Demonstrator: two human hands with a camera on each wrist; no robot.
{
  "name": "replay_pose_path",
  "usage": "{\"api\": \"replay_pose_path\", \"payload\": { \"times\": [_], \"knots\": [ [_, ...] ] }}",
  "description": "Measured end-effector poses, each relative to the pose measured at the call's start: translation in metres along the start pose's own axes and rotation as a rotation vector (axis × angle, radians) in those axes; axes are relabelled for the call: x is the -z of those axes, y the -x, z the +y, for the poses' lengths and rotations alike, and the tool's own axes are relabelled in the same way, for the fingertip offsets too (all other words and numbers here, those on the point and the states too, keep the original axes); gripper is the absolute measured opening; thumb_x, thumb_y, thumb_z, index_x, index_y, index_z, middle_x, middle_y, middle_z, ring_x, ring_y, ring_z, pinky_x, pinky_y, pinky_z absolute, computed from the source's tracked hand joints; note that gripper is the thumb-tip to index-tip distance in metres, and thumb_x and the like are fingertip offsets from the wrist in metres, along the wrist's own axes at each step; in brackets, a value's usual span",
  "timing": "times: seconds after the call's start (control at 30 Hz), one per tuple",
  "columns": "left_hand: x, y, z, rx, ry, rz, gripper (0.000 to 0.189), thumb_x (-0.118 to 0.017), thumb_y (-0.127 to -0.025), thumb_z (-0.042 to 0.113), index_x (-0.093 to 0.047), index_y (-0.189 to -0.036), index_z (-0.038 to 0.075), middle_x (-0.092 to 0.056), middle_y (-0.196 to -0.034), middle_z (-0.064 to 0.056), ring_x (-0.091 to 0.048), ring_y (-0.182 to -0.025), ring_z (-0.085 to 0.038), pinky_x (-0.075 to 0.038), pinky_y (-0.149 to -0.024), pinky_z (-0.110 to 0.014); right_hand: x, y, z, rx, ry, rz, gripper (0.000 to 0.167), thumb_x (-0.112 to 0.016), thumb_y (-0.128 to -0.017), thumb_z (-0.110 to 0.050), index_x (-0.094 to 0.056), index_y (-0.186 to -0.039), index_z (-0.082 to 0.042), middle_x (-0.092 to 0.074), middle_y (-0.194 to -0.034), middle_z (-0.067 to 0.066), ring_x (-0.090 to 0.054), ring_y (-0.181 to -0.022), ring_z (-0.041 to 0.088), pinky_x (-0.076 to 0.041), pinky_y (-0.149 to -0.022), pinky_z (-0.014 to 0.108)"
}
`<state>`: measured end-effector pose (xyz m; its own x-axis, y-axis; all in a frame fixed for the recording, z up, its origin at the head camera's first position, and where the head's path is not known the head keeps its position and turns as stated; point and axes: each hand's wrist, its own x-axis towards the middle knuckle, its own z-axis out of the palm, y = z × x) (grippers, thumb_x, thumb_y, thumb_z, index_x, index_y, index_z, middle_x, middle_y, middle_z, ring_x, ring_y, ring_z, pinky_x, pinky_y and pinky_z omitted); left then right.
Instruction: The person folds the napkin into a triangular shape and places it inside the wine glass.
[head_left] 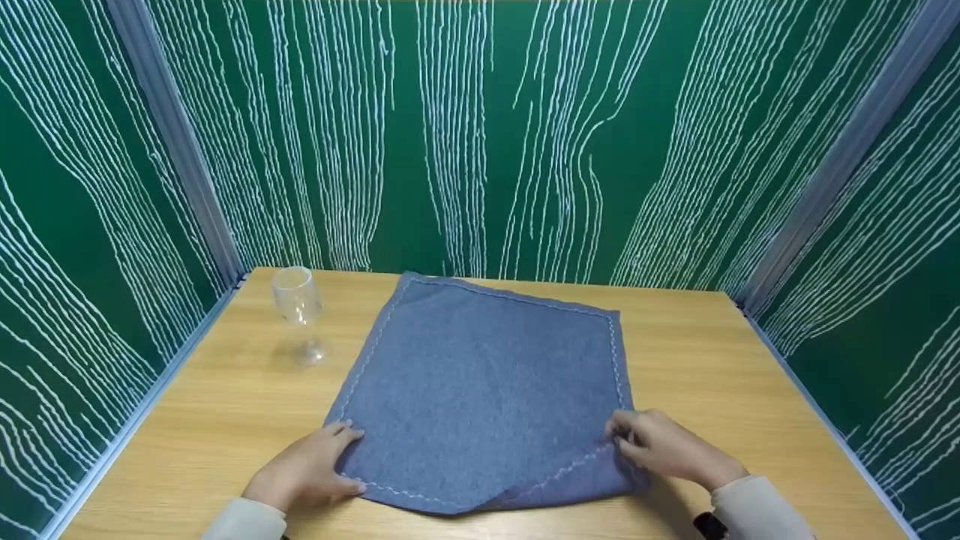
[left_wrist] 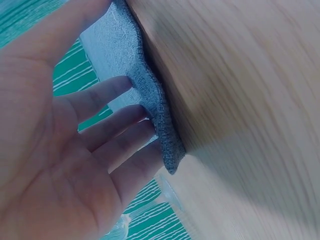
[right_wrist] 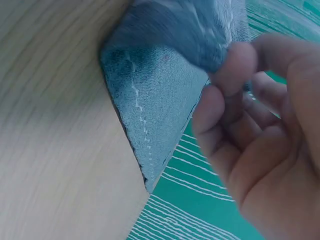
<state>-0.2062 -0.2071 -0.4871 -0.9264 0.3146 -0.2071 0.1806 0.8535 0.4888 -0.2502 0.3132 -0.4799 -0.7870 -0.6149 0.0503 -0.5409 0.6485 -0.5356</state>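
A blue-grey cloth (head_left: 480, 375) with white wavy stitching along its border lies spread on the table. My left hand (head_left: 306, 463) rests at its near left edge. In the left wrist view, that hand's extended fingers (left_wrist: 122, 120) touch the cloth's rim without curling round it. With thumb and forefinger, my right hand (head_left: 664, 446) pinches the near right part of the cloth. The right wrist view shows the pinched portion (right_wrist: 175, 30) raised and bent over, above a flat corner with stitching. In the head view, the near right edge slants in a fold.
A clear stemmed glass (head_left: 300, 304) stands upright on the wooden table (head_left: 697, 360), left of the cloth. Green walls (head_left: 637, 142) with white wavy lines enclose the table at the back and sides, with grey posts (head_left: 180, 142) at the corners.
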Motion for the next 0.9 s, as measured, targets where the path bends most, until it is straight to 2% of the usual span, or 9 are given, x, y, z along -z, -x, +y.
{"api": "replay_pose_path", "payload": {
  "times": [0.17,0.27,0.4,0.53,0.7,0.9],
  "knots": [
    [0.000,0.000,0.000,0.011,0.005,-0.002,0.076,-0.085,-0.079,0.039,-0.055,-0.141,0.006,-0.041,-0.151,-0.023,-0.038,-0.138,-0.045,-0.031,-0.111,-0.059,-0.001,-0.011,0.004,-0.002,0.053,0.099,0.025,-0.065,-0.089,0.006,-0.068,-0.112,-0.004,-0.070,-0.104,0.004,-0.066,-0.091,0.016,-0.057,-0.075,0.034],
    [0.001,0.001,0.001,0.010,0.002,0.005,0.076,-0.085,-0.079,0.039,-0.055,-0.141,0.006,-0.041,-0.151,-0.023,-0.037,-0.138,-0.046,-0.031,-0.111,-0.059,-0.002,-0.018,0.005,0.000,0.078,0.127,0.025,-0.070,-0.087,0.006,-0.070,-0.110,-0.002,-0.069,-0.101,0.004,-0.065,-0.087,0.017,-0.057,-0.073,0.034],
    [0.000,0.001,0.001,0.009,0.004,0.009,0.076,-0.085,-0.079,0.037,-0.055,-0.141,0.006,-0.040,-0.152,-0.024,-0.037,-0.138,-0.046,-0.030,-0.111,-0.059,-0.005,-0.027,0.007,-0.020,0.127,0.178,0.014,-0.074,-0.086,0.000,-0.073,-0.099,-0.003,-0.065,-0.090,-0.001,-0.060,-0.079,0.012,-0.054,-0.067,0.030],
    [0.000,0.002,0.001,0.009,0.008,0.012,0.076,-0.086,-0.079,0.036,-0.055,-0.141,0.006,-0.040,-0.152,-0.024,-0.037,-0.138,-0.047,-0.030,-0.111,-0.060,-0.009,-0.038,0.010,-0.032,0.202,0.253,0.007,-0.075,-0.087,-0.004,-0.073,-0.094,-0.006,-0.064,-0.089,-0.003,-0.060,-0.081,0.014,-0.054,-0.069,0.033],
    [-0.001,0.002,0.001,0.020,0.018,0.012,0.075,-0.086,-0.078,0.036,-0.056,-0.141,0.006,-0.040,-0.152,-0.023,-0.037,-0.138,-0.046,-0.030,-0.111,-0.059,-0.016,-0.055,0.013,-0.044,0.221,0.324,0.009,-0.071,-0.092,-0.008,-0.066,-0.099,-0.013,-0.070,-0.093,0.000,-0.067,-0.089,0.019,-0.057,-0.076,0.041],
    [0.000,0.000,0.000,0.027,0.009,-0.004,0.075,-0.085,-0.079,0.037,-0.055,-0.141,0.007,-0.041,-0.152,-0.022,-0.038,-0.138,-0.045,-0.031,-0.111,-0.059,-0.022,-0.077,0.014,-0.040,0.189,0.389,0.010,-0.071,-0.093,-0.007,-0.067,-0.101,-0.011,-0.072,-0.091,0.004,-0.067,-0.080,0.014,-0.057,-0.069,0.037]
  ]
}}
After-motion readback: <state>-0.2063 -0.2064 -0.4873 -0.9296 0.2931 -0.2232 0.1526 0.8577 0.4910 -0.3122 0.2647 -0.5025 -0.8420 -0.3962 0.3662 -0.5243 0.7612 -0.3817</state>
